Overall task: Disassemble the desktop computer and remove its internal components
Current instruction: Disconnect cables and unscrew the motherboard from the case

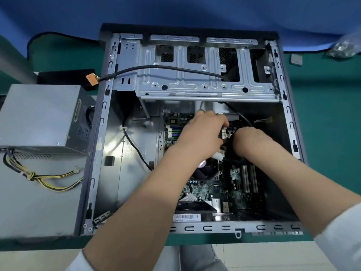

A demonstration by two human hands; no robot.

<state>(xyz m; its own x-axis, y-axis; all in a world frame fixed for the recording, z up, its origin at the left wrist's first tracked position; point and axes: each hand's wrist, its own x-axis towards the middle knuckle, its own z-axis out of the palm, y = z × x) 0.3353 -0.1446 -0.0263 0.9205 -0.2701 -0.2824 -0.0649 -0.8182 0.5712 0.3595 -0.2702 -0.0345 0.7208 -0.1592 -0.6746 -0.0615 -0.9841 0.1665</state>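
An open desktop case lies on its side, its green motherboard exposed in the right half. Both hands reach into the case over the upper part of the board. My left hand curls its fingers down onto a connector area by a white plug. My right hand grips a bundle of black cable just right of it; its fingertips are hidden. A silver drive cage spans the top of the case.
A grey power supply with yellow and black wires sits on a removed side panel left of the case. A black cable with an orange plug hangs over the case's left wall. A plastic bag lies at far right.
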